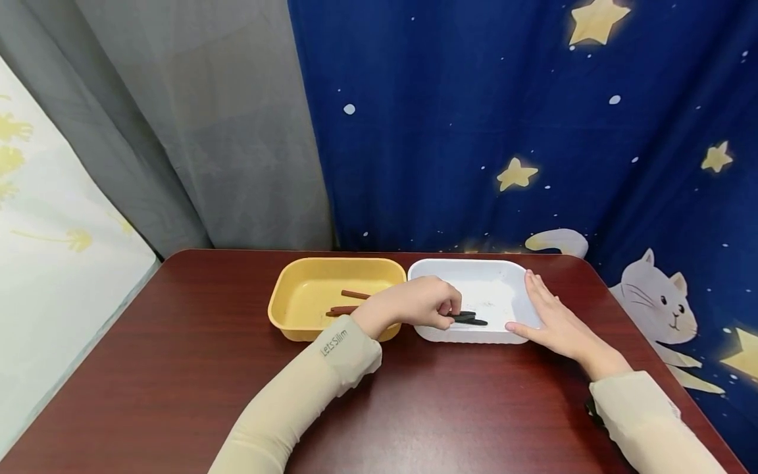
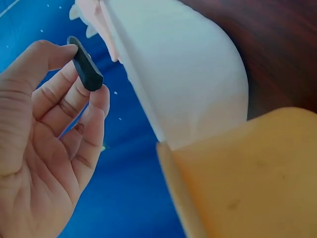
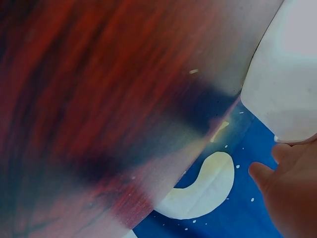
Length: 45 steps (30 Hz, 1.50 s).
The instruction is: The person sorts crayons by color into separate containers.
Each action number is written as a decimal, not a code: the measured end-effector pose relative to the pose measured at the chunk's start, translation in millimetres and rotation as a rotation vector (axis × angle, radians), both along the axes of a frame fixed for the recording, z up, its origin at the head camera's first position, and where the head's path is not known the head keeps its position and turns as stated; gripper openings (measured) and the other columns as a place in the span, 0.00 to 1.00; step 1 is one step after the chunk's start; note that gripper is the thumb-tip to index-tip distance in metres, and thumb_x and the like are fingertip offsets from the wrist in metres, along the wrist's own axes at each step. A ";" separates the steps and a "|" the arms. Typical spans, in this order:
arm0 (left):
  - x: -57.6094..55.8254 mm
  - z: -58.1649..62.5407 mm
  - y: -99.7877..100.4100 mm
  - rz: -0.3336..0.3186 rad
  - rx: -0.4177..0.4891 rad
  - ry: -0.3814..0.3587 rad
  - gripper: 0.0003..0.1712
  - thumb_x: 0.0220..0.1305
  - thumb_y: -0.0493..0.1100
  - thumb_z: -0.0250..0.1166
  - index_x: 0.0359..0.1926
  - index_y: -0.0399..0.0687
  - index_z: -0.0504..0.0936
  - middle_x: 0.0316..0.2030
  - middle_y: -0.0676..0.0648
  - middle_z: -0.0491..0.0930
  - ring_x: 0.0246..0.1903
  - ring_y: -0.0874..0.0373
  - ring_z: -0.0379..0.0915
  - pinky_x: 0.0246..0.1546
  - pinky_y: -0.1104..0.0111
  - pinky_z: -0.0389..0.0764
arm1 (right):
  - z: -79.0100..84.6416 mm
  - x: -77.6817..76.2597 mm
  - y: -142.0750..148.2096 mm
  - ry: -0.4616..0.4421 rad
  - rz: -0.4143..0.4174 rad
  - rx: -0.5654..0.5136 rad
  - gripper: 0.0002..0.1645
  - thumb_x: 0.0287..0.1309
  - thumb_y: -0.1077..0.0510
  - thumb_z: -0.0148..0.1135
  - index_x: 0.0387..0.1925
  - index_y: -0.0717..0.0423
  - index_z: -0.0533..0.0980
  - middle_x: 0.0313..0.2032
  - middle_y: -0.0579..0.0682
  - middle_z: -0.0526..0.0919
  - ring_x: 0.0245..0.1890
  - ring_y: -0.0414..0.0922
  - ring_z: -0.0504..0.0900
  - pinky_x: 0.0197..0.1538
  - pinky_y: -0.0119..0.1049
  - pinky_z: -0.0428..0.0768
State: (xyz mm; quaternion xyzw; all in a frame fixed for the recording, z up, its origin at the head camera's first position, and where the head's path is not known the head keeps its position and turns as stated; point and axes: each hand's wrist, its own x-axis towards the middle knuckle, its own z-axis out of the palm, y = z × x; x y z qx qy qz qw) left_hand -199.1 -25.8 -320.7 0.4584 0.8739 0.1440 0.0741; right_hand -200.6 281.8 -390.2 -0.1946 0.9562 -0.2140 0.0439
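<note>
My left hand reaches across the yellow tray and hangs over the left part of the white tray. In the left wrist view, its thumb and fingertips pinch a short black stick with an angled end. Several black sticks show just right of that hand, low in the white tray. My right hand lies against the tray's right side, fingers extended along the rim and thumb at the front corner. Brown sticks lie inside the yellow tray, partly hidden by the left forearm.
Both trays stand side by side near the far edge of the dark red table. Behind that edge hang a grey curtain and a blue curtain with stars and a cat. A white printed sheet is on the left.
</note>
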 end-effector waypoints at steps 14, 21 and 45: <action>-33.2 -20.8 19.0 0.140 0.005 -0.001 0.06 0.63 0.42 0.66 0.39 0.48 0.86 0.24 0.55 0.76 0.28 0.64 0.69 0.31 0.77 0.68 | -1.6 5.0 1.9 0.012 0.006 -0.007 0.68 0.59 0.32 0.61 0.78 0.61 0.32 0.79 0.63 0.34 0.78 0.65 0.38 0.71 0.72 0.47; -43.4 -35.3 24.9 0.208 -0.008 -0.001 0.06 0.62 0.42 0.67 0.39 0.50 0.87 0.27 0.55 0.79 0.31 0.63 0.71 0.35 0.76 0.70 | 0.0 5.7 4.5 0.017 0.004 -0.007 0.68 0.60 0.32 0.61 0.78 0.61 0.32 0.79 0.64 0.34 0.78 0.65 0.38 0.71 0.72 0.46; -45.2 -49.8 27.5 0.406 -0.101 -0.014 0.04 0.63 0.40 0.66 0.32 0.53 0.86 0.32 0.56 0.82 0.36 0.62 0.74 0.43 0.71 0.76 | 1.4 3.7 -1.2 0.016 0.011 -0.009 0.68 0.59 0.32 0.62 0.78 0.61 0.32 0.79 0.63 0.34 0.78 0.65 0.38 0.71 0.72 0.47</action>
